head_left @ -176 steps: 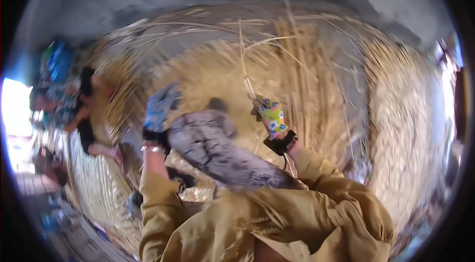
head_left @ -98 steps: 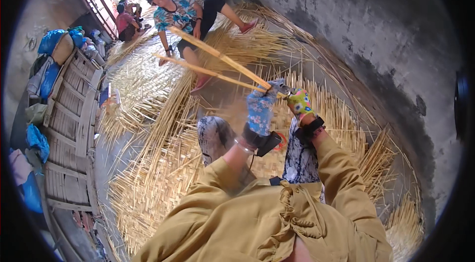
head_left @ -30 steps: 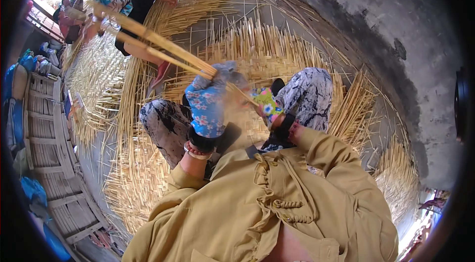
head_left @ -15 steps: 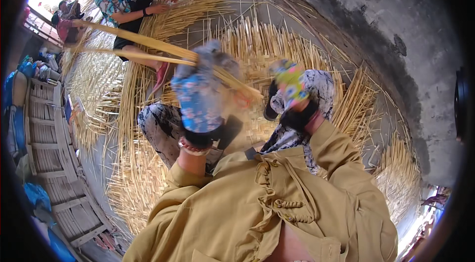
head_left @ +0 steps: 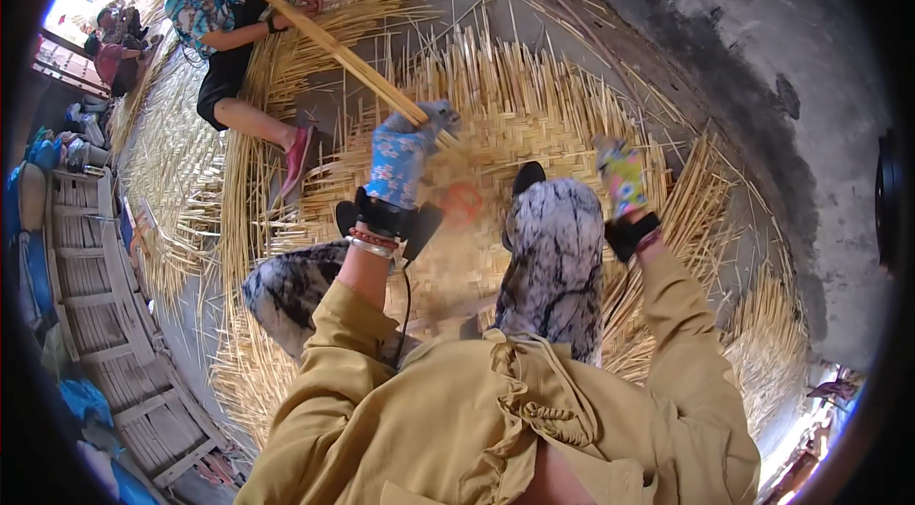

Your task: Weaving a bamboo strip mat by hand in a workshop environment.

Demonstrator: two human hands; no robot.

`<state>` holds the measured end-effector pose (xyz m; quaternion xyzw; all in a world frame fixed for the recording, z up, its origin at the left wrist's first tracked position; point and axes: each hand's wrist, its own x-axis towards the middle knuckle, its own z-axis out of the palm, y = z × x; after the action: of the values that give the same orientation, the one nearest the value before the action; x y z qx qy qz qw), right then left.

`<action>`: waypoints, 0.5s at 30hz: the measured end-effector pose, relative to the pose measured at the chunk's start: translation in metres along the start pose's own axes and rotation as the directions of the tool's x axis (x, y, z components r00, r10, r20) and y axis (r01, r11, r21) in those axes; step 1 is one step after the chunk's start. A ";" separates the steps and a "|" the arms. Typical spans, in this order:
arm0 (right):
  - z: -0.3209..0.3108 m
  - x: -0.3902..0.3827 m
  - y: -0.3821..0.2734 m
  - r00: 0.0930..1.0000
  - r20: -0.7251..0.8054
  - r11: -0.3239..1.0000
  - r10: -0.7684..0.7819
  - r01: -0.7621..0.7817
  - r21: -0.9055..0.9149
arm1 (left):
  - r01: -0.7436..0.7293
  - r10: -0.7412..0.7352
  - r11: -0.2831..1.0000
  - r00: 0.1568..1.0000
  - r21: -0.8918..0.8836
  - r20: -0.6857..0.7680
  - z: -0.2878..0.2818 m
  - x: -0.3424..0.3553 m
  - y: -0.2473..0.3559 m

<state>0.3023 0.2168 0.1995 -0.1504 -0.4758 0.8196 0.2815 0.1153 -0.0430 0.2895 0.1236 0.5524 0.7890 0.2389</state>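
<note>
My left hand (head_left: 440,114), in a grey glove with a blue flowered cuff, is closed round a few long, flat straw-coloured strips (head_left: 351,60). They slant up and left from the fist, and their short ends stick out beyond it. Below spreads a woven mat (head_left: 496,110) of the same strips, with loose ends fanning out along its far edge. My right hand (head_left: 615,158), also gloved, is over the mat's right side, beyond my knee. Its fingers are smeared by motion, so what they hold or touch does not show.
A co-worker (head_left: 224,14) sits at the far left among more strips (head_left: 372,10); further people (head_left: 119,52) are behind. A slatted wooden frame (head_left: 95,281) lies along the left. A grey wall (head_left: 743,38) rises on the right. My patterned trouser knee (head_left: 553,248) stands over the mat.
My left hand has moved slightly right, its strips swinging to a steeper slant and closing into one bundle. My right hand has moved right and away from my knee. The co-worker has shifted slightly.
</note>
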 end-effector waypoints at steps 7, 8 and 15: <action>-0.001 0.026 0.134 0.976 0.174 0.675 0.129 0.043 -0.737 | 0.368 -0.368 0.928 0.930 0.062 -0.024 -0.022 0.083 -0.109; -0.001 0.040 0.150 0.962 0.247 0.626 0.119 0.120 -0.771 | 0.370 -0.369 0.927 0.929 0.060 -0.021 -0.027 0.095 -0.122; -0.007 0.117 0.243 0.702 0.490 0.484 0.517 0.233 -0.843 | 0.536 -0.537 0.829 0.843 0.160 -0.042 -0.056 0.154 -0.209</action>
<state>0.1355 0.1976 -0.0112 0.0067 -0.8702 0.4802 -0.1101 0.0077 0.0478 0.0645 -0.0151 0.6278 0.6414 0.4407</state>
